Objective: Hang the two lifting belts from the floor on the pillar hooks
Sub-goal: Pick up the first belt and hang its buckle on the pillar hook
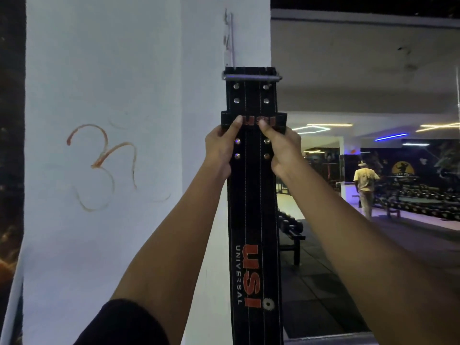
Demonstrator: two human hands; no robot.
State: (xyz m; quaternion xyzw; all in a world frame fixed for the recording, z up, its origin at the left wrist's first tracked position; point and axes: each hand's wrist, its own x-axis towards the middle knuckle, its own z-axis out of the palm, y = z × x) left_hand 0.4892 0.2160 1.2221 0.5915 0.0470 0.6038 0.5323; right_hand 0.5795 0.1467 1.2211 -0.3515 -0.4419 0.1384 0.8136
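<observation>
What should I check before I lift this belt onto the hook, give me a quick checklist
1. Left hand grips the belt: ok.
2. Right hand grips the opposite edge: ok.
3. Buckle bar at the top, facing up: ok.
4. Hook on the pillar above the buckle, free: cannot tell, blurred.
5. Buckle already on the hook: not ok, it sits below.
6. Second belt located: cannot tell, not in view.
</observation>
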